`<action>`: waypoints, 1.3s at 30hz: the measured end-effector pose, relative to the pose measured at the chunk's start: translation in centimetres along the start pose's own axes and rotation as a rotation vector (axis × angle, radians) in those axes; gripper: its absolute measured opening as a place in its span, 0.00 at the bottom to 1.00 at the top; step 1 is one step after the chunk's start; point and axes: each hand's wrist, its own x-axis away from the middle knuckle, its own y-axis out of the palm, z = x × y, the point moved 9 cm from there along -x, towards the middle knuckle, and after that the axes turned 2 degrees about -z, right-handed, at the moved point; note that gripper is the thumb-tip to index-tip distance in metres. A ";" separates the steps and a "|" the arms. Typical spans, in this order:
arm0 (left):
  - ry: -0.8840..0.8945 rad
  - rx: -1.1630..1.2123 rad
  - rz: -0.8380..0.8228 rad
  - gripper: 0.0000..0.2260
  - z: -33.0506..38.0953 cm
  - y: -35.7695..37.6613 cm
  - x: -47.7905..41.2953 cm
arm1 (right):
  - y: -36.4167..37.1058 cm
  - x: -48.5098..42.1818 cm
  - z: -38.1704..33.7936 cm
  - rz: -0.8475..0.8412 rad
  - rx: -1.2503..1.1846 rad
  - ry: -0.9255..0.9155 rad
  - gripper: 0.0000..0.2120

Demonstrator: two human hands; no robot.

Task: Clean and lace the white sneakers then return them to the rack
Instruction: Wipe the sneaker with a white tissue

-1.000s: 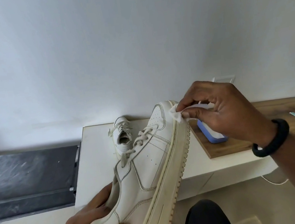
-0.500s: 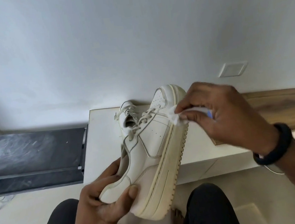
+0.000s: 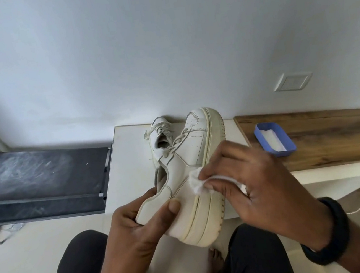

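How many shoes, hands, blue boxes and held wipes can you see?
Shoes: 2 (held shoe, other shoe)
Hands: 2 (left hand, right hand)
Blue box: 1
Held wipe: 1
Total: 6

The blurred right hand (image 3: pixel 259 178) covers most of the wipe (image 3: pixel 195 183), and the held sneaker (image 3: pixel 195 157) hides part of the second sneaker (image 3: pixel 158 127) at its eleven o'clock.

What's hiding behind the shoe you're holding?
The other white sneaker, standing on the white ledge. Its laces and opening show, but the held sneaker in the left hand covers its right side, so that part cannot be seen.
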 end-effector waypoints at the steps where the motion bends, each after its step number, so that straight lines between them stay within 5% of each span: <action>1: -0.005 0.001 0.002 0.20 -0.3 -0.2 -0.1 | 0.3 0.3 -0.3 -0.023 -0.021 -0.009 0.07; 4: -0.070 0.055 -0.041 0.26 -1.2 -0.2 -0.5 | 0.4 0.6 0.1 -0.027 -0.036 0.000 0.07; 10: -0.145 0.081 -0.201 0.18 -2.2 0.8 -0.3 | 0.5 0.4 2.9 0.021 -0.121 0.136 0.06; 19: -0.076 -0.147 -0.052 0.15 -1.7 1.4 -1.1 | 2.3 1.5 3.7 -0.015 -0.231 0.179 0.05; 30: -0.163 -0.052 0.077 0.15 -1.9 0.9 -1.7 | 0.7 2.3 2.1 0.233 0.121 0.091 0.10; 36: -0.296 0.262 0.101 0.21 -2.8 1.0 -1.7 | 3.3 3.1 1.8 0.003 0.182 0.053 0.39; 39: -0.372 0.350 0.053 0.22 -3.0 1.7 -1.5 | 2.6 2.9 2.1 0.092 0.139 0.007 0.38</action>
